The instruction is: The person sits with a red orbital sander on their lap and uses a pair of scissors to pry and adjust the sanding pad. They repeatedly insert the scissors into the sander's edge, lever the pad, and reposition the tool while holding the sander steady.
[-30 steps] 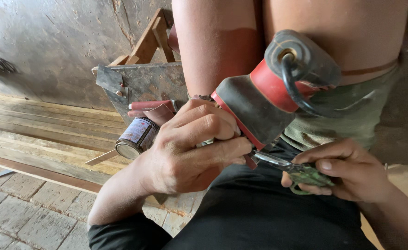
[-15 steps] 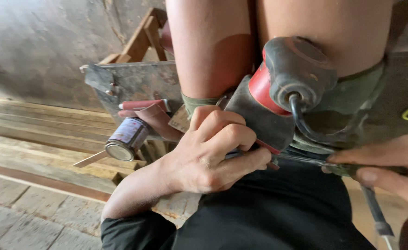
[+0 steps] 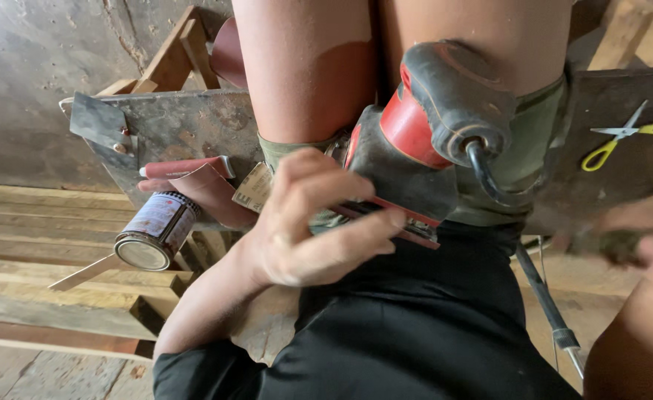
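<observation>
Left hand [image 3: 308,222] curled around sander [image 3: 415,141]

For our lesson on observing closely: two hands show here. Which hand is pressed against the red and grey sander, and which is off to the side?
The left hand grips the sander at its base, fingers along the edge. The right hand, blurred at the frame's right edge, is apart from it, near the yellow-handled scissors.

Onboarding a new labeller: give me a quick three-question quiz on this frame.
1. True or false: the left hand rests on the base of the red and black sander.
2. Where do the yellow-handled scissors lie? A) on the dark board at upper right B) inside the tin can C) on the plank floor
3. Which way does the tin can lie: upright or on its side?

Key: 1 true; 2 A; 3 on its side. The right hand is blurred; what it grips is unclear.
</observation>
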{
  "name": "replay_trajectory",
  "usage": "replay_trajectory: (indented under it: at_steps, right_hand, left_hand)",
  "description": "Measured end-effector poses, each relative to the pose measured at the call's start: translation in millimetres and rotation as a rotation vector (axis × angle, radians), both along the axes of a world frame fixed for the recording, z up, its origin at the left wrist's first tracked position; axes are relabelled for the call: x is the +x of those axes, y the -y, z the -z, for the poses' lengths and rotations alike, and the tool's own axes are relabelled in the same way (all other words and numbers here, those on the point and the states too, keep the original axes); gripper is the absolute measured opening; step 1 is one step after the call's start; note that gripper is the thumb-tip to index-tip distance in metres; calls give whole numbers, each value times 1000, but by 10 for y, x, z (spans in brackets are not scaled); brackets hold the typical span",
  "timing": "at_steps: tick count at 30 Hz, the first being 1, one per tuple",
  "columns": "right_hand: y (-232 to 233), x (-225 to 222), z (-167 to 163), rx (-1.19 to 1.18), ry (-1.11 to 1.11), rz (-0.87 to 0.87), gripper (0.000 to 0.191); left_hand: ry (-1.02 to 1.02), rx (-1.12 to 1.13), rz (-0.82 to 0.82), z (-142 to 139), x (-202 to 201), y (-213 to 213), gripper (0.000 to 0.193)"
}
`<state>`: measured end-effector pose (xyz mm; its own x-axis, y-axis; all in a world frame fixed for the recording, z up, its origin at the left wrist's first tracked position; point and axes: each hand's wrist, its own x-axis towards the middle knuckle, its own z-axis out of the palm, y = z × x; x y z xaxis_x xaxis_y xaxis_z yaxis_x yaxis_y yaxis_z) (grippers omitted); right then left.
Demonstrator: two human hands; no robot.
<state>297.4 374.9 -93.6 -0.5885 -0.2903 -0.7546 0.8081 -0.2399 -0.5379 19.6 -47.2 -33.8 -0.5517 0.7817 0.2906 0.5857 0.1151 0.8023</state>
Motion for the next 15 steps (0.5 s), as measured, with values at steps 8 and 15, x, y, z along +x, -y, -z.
replay_trajectory:
  at_steps: [8, 15]
  right_hand:
    - [631, -306, 224, 850, -23, 191, 41]
    - [1326, -527, 445, 800, 40, 285, 34]
  left_hand:
    - [339, 5, -63, 302, 70, 155, 94]
    - [269, -56, 21, 436, -90, 88, 86]
